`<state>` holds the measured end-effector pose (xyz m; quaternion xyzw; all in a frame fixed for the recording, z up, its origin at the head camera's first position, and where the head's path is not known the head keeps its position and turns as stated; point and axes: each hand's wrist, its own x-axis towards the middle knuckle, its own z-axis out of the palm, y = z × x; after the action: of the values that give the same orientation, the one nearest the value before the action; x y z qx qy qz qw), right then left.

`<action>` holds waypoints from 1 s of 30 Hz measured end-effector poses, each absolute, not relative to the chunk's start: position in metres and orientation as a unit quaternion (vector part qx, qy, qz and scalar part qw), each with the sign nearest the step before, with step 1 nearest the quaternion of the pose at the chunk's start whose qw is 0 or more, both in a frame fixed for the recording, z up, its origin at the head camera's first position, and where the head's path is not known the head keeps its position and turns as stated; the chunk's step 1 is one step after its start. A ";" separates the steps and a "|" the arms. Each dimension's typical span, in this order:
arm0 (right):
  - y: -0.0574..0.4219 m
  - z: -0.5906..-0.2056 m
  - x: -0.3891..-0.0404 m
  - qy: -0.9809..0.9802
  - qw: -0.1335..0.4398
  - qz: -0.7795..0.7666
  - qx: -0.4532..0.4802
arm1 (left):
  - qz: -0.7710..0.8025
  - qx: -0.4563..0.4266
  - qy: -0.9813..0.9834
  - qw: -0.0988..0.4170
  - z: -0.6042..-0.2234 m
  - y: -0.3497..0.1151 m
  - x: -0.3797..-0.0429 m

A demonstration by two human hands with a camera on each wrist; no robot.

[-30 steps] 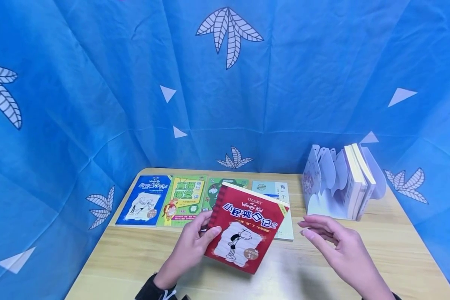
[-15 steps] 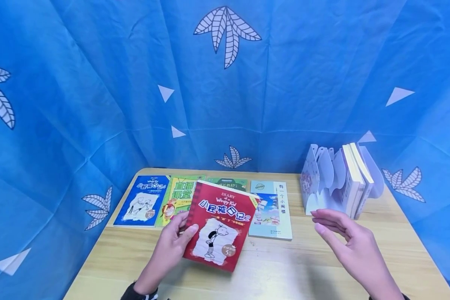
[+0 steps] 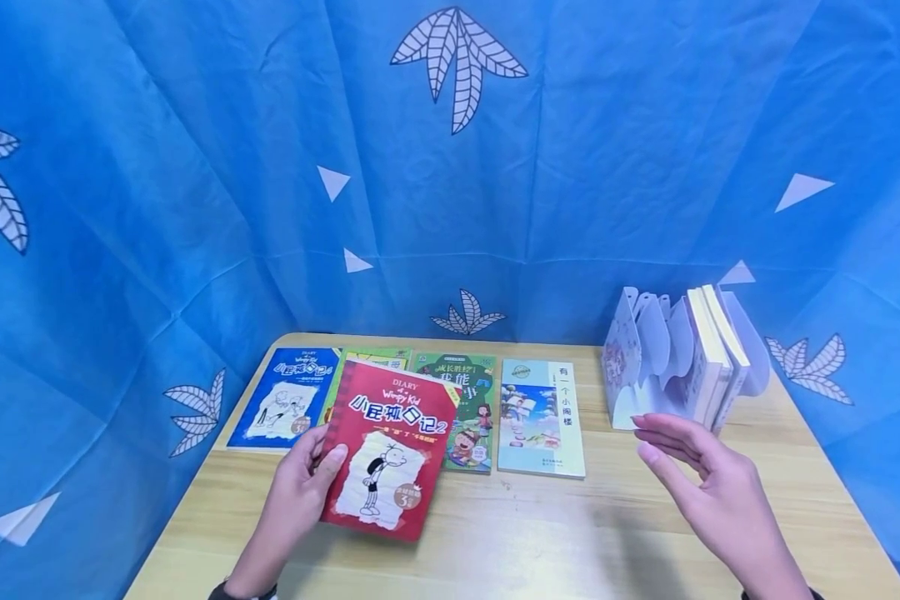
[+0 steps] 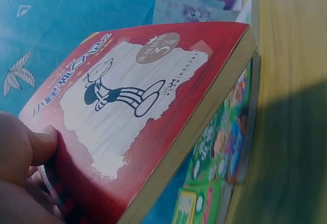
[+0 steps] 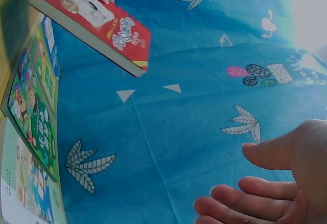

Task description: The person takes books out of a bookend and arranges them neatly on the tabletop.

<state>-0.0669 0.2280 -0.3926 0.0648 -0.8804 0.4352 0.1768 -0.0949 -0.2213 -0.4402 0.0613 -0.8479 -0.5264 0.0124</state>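
Note:
My left hand grips a red Wimpy Kid book by its spine side, thumb on the front cover and the other fingers behind. The book hangs tilted above the table, its cover up toward the head camera. In the left wrist view the thumb presses near the dark-striped spine, and the page edges show below. My right hand is off to the right over the table, holding nothing, its fingers loosely bent. Behind the red book, a green-and-yellow book is mostly covered.
Along the back of the wooden table lie a blue Wimpy Kid book, a green book and a pale book. At back right stands a white book rack with upright books in its right part. A blue curtain surrounds the table.
My left hand has carried the red book leftward, uncovering the pale book and then much of the green one. My right hand has shifted slightly right.

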 end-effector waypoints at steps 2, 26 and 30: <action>0.229 -0.393 -0.066 -0.881 0.178 0.433 0.062 | -0.517 0.069 -0.853 0.010 -0.441 -0.228 -0.093; 0.255 -0.397 -0.080 -0.883 0.194 0.428 -0.010 | -0.405 0.190 -0.889 -0.101 -0.463 -0.310 -0.084; 0.262 -0.398 -0.083 -0.886 0.197 0.417 -0.042 | -0.416 0.213 -0.875 -0.126 -0.468 -0.325 -0.081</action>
<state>-0.0835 0.2616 -0.3975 -0.0415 -0.8862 0.4170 0.1975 -0.0808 -0.3249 -0.4682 0.2130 -0.8752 -0.4157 -0.1259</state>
